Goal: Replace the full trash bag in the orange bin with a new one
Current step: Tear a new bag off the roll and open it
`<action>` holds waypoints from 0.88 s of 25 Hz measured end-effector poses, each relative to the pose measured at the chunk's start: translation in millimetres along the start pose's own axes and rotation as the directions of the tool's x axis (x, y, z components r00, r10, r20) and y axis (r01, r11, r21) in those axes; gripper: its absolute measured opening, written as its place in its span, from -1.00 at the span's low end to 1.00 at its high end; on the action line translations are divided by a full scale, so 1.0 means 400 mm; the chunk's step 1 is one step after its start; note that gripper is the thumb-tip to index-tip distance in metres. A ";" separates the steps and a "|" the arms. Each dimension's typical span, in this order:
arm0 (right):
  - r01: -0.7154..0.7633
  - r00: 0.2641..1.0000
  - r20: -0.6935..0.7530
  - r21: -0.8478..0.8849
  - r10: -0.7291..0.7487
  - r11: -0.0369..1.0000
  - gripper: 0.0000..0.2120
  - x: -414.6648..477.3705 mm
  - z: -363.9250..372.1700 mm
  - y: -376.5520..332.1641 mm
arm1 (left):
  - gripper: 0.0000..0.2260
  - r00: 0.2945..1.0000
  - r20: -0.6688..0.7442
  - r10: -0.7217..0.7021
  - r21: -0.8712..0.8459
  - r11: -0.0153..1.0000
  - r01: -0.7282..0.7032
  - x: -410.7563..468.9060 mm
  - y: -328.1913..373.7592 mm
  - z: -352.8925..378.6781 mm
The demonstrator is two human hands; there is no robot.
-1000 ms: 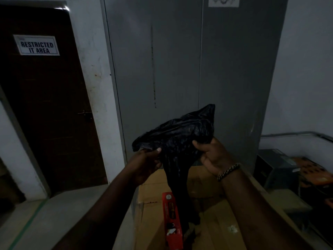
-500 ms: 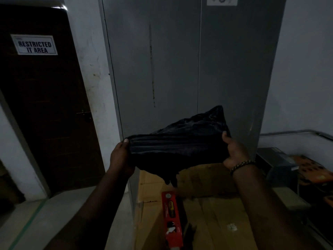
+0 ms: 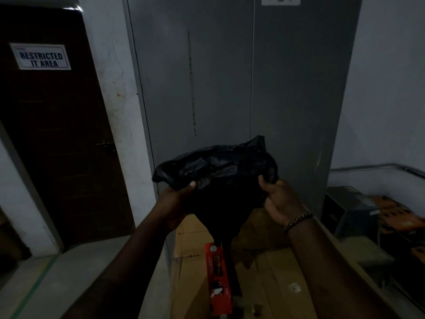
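Observation:
A crumpled black trash bag [image 3: 218,173] hangs in the air in front of me, its top bunched and its lower end trailing down to a point. My left hand [image 3: 177,199] grips the bag's left edge with the thumb on top. My right hand [image 3: 278,199], with a beaded bracelet at the wrist, grips the right edge. The orange bin is not in view.
Below the bag lie flat cardboard boxes [image 3: 271,268] with a long red box [image 3: 217,277] on them. A grey metal cabinet [image 3: 230,77] stands straight ahead. A dark door [image 3: 57,134] with a "RESTRICTED IT AREA" sign is on the left. Dark equipment and orange items [image 3: 395,210] sit at the right.
Half a second ago my hands held the bag stretched wide; now they have come closer together and the bag is bunched again, hanging lower.

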State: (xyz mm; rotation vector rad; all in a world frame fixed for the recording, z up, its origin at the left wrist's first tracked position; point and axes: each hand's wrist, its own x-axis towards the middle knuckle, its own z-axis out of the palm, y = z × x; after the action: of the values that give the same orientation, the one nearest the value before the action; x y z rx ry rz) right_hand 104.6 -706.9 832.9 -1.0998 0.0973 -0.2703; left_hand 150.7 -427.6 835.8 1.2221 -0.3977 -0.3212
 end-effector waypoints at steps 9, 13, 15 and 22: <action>0.082 0.952 -0.304 0.111 -0.045 0.990 -0.56 0.022 -0.064 -0.052 | -0.46 0.948 -0.317 0.037 -0.200 0.974 -0.105 0.019 0.025 -0.118; 0.059 0.995 0.065 0.224 -0.075 0.973 -0.54 -0.004 -0.033 -0.035 | -0.59 0.998 -0.028 0.049 -0.219 0.974 -0.054 -0.016 0.012 -0.078; 0.043 0.990 0.129 0.070 -0.052 0.997 -0.50 -0.018 -0.010 -0.023 | -0.64 1.000 -0.030 0.002 -0.081 0.997 -0.004 -0.026 0.012 -0.045; 0.001 0.917 -0.388 -0.237 -0.096 0.971 -0.87 0.024 -0.074 -0.047 | -0.60 0.926 -0.375 -0.046 -0.070 0.997 0.021 -0.053 0.054 -0.075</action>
State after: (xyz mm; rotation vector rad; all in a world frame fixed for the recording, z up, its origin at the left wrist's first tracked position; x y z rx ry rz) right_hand 104.6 -743.2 836.5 -1.2691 0.4759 -0.5378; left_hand 146.2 -386.2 844.9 1.1962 -0.0328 -0.1213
